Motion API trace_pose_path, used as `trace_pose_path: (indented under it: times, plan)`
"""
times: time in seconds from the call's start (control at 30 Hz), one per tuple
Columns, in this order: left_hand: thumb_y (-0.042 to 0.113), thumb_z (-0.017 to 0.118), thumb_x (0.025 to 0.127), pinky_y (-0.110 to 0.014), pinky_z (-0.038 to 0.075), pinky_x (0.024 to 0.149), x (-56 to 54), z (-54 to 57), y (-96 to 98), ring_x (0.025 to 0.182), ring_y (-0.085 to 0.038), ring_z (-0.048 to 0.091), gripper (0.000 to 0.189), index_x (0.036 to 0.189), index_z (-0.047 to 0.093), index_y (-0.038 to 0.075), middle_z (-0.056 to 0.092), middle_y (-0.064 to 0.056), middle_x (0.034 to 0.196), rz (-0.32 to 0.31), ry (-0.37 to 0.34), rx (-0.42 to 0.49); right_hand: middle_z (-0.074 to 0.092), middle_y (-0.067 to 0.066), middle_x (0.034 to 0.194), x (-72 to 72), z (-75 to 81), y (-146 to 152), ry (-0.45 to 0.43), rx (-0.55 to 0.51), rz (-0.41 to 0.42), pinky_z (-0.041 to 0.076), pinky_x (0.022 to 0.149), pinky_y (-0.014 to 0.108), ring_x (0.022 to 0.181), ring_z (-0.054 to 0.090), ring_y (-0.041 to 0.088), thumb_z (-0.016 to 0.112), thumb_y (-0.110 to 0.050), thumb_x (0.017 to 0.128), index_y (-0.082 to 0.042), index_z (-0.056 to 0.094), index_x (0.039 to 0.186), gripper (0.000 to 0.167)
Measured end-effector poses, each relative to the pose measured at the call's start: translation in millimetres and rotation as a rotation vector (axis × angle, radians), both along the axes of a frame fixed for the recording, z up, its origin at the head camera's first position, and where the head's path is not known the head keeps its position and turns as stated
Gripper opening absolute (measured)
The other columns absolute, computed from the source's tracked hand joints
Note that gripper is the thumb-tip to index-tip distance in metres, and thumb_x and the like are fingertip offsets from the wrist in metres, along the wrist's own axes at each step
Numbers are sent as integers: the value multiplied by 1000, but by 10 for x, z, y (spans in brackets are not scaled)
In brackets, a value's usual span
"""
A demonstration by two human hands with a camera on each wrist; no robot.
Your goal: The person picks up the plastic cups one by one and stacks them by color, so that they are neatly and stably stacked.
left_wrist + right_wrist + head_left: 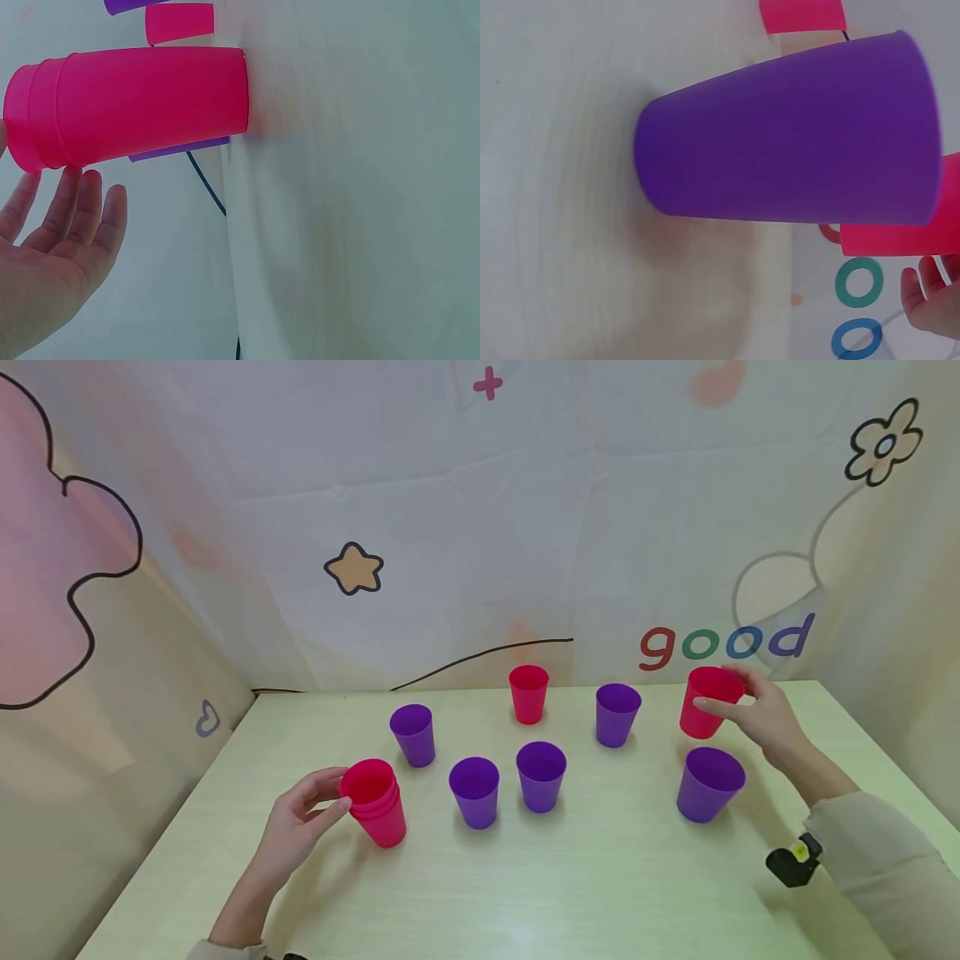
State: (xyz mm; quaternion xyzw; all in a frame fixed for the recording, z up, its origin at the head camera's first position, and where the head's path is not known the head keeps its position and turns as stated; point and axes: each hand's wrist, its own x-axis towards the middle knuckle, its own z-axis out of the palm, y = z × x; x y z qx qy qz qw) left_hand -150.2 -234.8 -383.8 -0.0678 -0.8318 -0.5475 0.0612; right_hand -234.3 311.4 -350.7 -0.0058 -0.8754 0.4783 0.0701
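On the left of the table, my left hand (296, 822) holds a stack of nested red cups (386, 822) near the top rims, thumb on one side and fingers on the other. In the left wrist view the stack (150, 97) stands with its base at the tabletop, and the fingertips of the left hand (60, 262) meet its upper part. At the back right, my right hand (768, 714) grips a single red cup (699, 706) between thumb and fingers, raised above the table. A purple cup (708, 789) stands just in front of it and partly covers it in the right wrist view.
Between the hands stand several upright purple cups (542, 781), spread over the pale table (585, 885). Another red cup (528, 697) is near the back edge. A printed cloth (465, 543) hangs behind the table.
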Motion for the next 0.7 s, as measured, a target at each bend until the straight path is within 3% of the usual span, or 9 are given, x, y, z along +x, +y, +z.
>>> trace_pose_path:
  times: [0.23, 0.4, 0.7]
  plan:
    - [18, 63, 86, -26, 49, 76, -1, 13, -9, 97, -11, 54, 42, 123, 51, 5, 55, -13, 115, 1, -11, -7, 40, 12, 120, 74, 149, -32, 49, 25, -2, 43, 70, 32, 99, 37, 17, 60, -36, 86, -1, 25, 139, 72]
    - [17, 63, 86, -25, 49, 76, -11, 14, -9, 97, -10, 54, 41, 123, 51, 5, 55, -13, 116, -4, -6, -6, 41, 4, 116, 117, 231, -60, 51, 19, 0, 44, 66, 25, 97, 39, 16, 61, -34, 86, -2, 26, 139, 70]
    - [17, 64, 86, -26, 49, 76, -5, 5, -9, 97, -11, 54, 42, 123, 51, 5, 55, -13, 116, -11, -14, 8, 42, 4, 116, 227, 394, -135, 70, 12, 30, 47, 65, 24, 94, 43, 17, 62, -33, 85, -3, 27, 138, 70]
